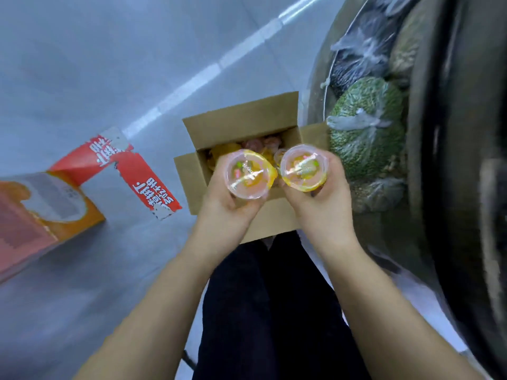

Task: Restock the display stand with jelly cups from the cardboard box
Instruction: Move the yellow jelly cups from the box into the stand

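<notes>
An open cardboard box (241, 119) stands on the floor in front of my legs, with several jelly cups (258, 144) still inside it. My left hand (230, 201) grips one clear jelly cup (248, 174) with a yellow lid edge, held above the box. My right hand (321, 198) grips a second jelly cup (303, 168) beside the first, the two cups almost touching. The display stand (452, 160) curves along the right side of the view.
Bagged green goods (365, 133) and darker bags (362, 50) lie on the stand's low tier, close to my right hand. A red and orange carton (55, 204) with open flaps lies on the grey floor at the left. My dark trouser legs (269, 311) are below the box.
</notes>
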{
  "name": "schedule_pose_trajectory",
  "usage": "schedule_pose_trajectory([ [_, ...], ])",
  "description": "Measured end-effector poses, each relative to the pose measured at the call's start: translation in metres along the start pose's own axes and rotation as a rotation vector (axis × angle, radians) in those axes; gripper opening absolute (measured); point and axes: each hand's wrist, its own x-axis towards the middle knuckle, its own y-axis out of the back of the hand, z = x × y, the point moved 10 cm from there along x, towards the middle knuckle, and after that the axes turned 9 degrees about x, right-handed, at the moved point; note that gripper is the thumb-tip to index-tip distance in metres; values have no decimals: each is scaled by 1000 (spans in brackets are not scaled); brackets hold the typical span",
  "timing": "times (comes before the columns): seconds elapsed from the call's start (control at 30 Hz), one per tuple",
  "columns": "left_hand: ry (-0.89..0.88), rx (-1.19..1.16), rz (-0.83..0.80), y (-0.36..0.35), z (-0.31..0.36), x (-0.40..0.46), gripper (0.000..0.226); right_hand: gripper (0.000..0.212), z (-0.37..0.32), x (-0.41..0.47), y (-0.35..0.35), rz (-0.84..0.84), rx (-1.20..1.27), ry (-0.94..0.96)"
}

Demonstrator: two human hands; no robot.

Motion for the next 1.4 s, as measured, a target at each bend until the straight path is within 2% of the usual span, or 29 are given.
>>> schedule_pose_trajectory([
  [0.17,-245,70,18,26,189,-41,43,41,-161,-65,33,-20,146,139],
  [0.3,-383,126,-70,10,301,-71,53,42,-263,-119,99,75,167,315],
  [0.4,-526,176,-217,-35,369,-96,50,45,-313,-160,160,206,99,426],
  [0.5,-663,215,-346,-93,417,-120,49,46,-329,-193,230,417,68,448],
  [0.63,-724,216,-505,-168,453,-144,55,46,-316,-229,321,711,136,374],
  [0.77,-802,247,-668,-241,485,-165,55,46,-320,-252,385,874,165,423],
  [0.87,-786,307,-763,-294,500,-166,58,50,-332,-249,419,892,119,475],
  [0.97,-792,427,-813,-337,507,-154,51,51,-336,-238,449,913,46,456],
  [1.13,-1095,755,-774,-379,530,-146,61,53,-342,-227,482,978,-143,412],
  [1.23,-1250,912,-853,-403,532,-159,62,52,-336,-226,496,1013,-155,360],
  [1.4,-1376,1073,-933,-441,527,-162,62,51,-328,-219,498,966,-197,325],
])
